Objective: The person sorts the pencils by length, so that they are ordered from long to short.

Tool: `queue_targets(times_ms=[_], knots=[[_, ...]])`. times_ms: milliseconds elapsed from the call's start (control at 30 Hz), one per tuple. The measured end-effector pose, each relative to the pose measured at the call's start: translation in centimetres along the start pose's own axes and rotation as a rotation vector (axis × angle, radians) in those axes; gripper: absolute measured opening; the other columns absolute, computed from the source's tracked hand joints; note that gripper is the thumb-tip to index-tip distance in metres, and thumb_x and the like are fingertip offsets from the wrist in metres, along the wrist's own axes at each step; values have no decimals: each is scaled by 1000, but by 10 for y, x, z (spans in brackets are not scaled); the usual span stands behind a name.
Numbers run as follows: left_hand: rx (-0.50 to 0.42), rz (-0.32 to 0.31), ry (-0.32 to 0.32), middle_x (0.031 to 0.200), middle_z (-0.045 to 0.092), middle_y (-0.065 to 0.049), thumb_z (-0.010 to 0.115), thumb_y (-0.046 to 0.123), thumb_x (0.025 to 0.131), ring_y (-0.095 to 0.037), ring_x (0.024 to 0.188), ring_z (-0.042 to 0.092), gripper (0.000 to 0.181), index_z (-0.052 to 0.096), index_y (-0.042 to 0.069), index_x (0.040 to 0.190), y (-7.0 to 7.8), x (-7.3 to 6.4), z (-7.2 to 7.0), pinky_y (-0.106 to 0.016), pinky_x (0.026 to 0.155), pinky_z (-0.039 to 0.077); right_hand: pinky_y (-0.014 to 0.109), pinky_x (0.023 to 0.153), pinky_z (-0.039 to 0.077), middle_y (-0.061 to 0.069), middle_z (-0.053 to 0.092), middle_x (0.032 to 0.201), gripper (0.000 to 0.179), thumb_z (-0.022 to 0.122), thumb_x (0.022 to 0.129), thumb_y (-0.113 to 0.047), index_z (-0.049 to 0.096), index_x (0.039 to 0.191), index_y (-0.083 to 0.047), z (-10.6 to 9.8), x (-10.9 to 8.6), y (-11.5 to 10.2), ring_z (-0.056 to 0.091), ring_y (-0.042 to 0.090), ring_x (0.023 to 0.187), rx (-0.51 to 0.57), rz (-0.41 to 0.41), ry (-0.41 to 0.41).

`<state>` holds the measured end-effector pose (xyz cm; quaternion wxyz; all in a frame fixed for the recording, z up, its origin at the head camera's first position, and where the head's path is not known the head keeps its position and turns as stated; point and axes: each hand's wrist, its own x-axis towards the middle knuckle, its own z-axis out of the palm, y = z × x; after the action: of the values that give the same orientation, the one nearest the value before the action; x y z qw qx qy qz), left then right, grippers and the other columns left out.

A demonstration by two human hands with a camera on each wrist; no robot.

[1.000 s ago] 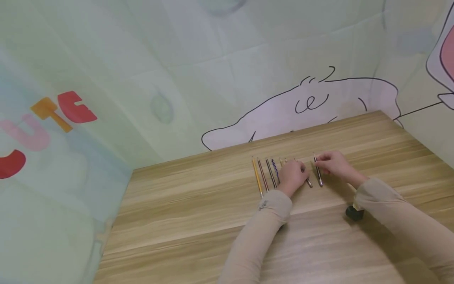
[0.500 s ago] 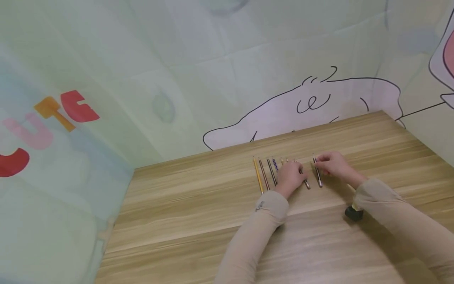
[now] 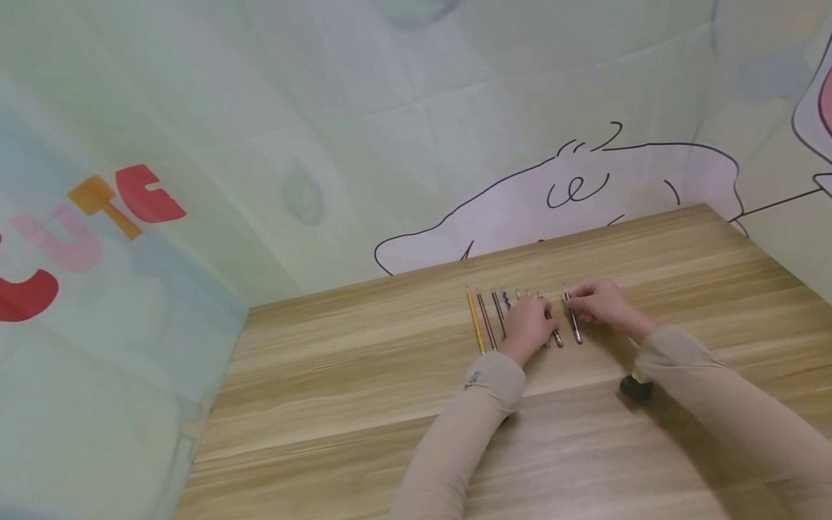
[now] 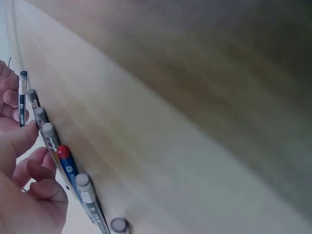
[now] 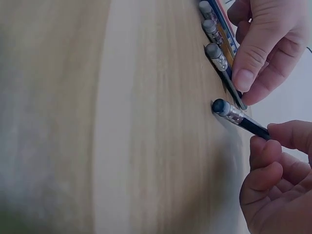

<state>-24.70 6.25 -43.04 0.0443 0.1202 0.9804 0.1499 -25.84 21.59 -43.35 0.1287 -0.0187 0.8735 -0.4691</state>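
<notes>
Several pencils lie side by side on the table, among them a yellow pencil [image 3: 475,321], a dark red pencil [image 3: 486,321] and a black pencil [image 3: 498,314]. Over the right part of this row, my left hand [image 3: 529,325] pinches a dark pencil [image 5: 218,57] between thumb and fingers. My right hand [image 3: 604,300] holds another dark pencil [image 5: 239,117] by its body, a small gap to the right of the row. Its eraser end points toward me. A red-ended blue pencil [image 4: 68,163] shows in the left wrist view. My left hand hides parts of the middle pencils.
The wooden table [image 3: 338,383] meets a printed cloth backdrop [image 3: 364,159] at its far and left edges. A black device [image 3: 635,388] hangs under my right wrist, just above the tabletop.
My right hand has brought its pencil left, nearer the row. My left hand has shifted slightly left with the dark pencil it pinches. The view has drifted a little.
</notes>
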Motion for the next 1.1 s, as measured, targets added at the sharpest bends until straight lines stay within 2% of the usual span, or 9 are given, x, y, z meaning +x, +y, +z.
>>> queue_targets(times_ms=[233,500,767,1100], knots=[[-5,1,-2,107,62,8,64,36,78,-8,97,56,31,62,25,107,-1,1,1,-24,79,44,19,42,36,-2,51,57,31,52,84,-11,54,106,12,5,5,-2,43,7,48,3,35,1],[12,18,23,103,63,8,62,35,79,-8,92,57,28,63,24,105,-1,0,0,-24,74,44,19,42,35,-4,49,54,31,52,83,-9,54,104,13,11,12,-3,43,6,47,10,49,2],[10,22,26,100,63,8,63,35,79,-7,89,56,27,64,23,103,-1,0,1,-23,73,44,20,43,36,-3,49,55,27,51,83,-9,55,101,11,13,13,-6,43,7,48,-25,59,8],[27,18,27,98,64,9,63,35,79,-7,89,57,25,65,24,101,0,-1,0,-22,70,44,23,43,37,-1,49,55,21,54,82,-7,56,96,8,15,12,-7,44,9,48,-109,27,5]])
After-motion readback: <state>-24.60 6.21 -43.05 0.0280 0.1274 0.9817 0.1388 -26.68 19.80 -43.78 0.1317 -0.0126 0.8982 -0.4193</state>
